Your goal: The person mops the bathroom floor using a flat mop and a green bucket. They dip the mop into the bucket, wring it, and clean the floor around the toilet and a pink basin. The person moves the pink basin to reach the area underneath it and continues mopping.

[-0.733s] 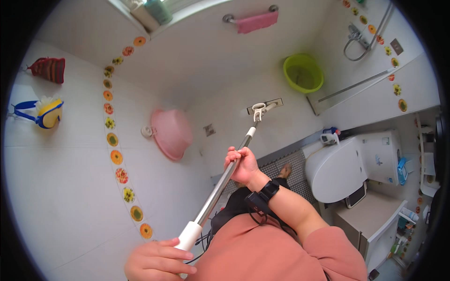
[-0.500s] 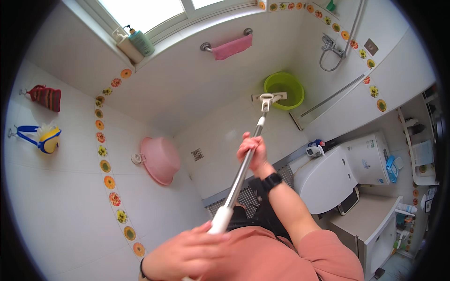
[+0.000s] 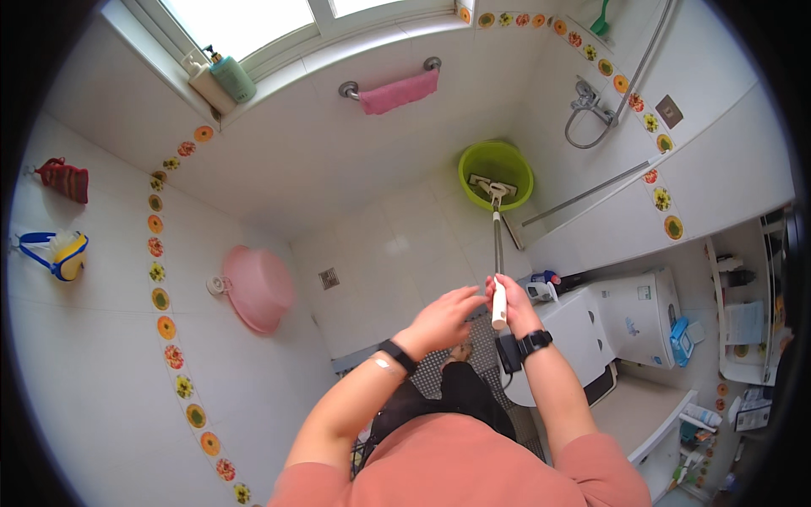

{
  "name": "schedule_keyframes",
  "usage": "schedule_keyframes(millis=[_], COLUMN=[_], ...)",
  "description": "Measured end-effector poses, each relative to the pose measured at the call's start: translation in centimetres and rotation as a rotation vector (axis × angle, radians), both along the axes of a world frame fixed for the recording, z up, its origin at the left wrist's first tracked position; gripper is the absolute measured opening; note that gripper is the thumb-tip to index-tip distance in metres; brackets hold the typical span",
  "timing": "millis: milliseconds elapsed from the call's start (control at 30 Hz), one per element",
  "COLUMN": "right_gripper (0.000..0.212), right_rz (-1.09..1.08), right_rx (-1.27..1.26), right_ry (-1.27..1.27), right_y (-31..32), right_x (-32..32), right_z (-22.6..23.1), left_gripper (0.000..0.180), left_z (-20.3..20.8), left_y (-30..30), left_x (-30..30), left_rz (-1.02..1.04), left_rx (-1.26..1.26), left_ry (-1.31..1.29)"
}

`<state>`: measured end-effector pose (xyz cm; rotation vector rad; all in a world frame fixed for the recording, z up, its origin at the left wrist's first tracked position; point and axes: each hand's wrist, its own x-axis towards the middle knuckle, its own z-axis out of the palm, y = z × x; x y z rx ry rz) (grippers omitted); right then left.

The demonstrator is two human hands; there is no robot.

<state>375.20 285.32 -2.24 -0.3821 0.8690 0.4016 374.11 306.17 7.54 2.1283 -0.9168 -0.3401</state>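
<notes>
A flat mop [image 3: 498, 241] with a metal pole and a white grip runs away from me, its white head inside the lime-green bucket [image 3: 466, 186]. My right hand [image 3: 519, 306] is closed round the pole at the white grip. Just left of the grip, my left hand [image 3: 446, 319] has its fingers stretched out and holds nothing. Its fingertips come close to the mop; whether they touch it I cannot tell. The bucket stands on the tiled floor in the far corner.
A pink basin [image 3: 258, 289] hangs on the left wall. To the right are a white toilet [image 3: 568, 317], a vanity counter [image 3: 646, 406] and a shower mixer [image 3: 589, 103]. A metal track [image 3: 591, 193] edges the shower side. A floor drain [image 3: 329, 278] lies ahead.
The mop head has gone from beside the bucket's near rim into the bucket. My left hand has let go of the pole's near end and moved forward; my right hand now holds the grip.
</notes>
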Motion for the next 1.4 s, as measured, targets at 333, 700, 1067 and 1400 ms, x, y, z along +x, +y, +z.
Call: schedule_keyframes(millis=[333,700,1067,1400], right_gripper=[0.030,0.017,0.009,0.012], right_rz=[-0.117,-0.032,0.038,-0.023], right_rx=[0.430,0.231,0.279,0.239], right_ry=[-0.045,0.189,0.253,0.109], right_y=[-6.3,-5.4,-3.7,-10.9], right_x=[-3.5,-3.3,-2.5,-7.3], right_z=[7.8,11.6,12.1,6.5], left_gripper=[0.035,0.031,0.027,0.030], left_z=[-9.2,-6.8,-5.7,-4.6], left_y=[27.8,31.3,26.6,25.5], left_x=[-17.7,-26.4,-17.9,-15.7], left_rz=[1.357,1.537,1.220,1.244], left_rx=[0.023,0.125,0.026,0.160], left_ry=[1.052,1.020,0.801,0.926])
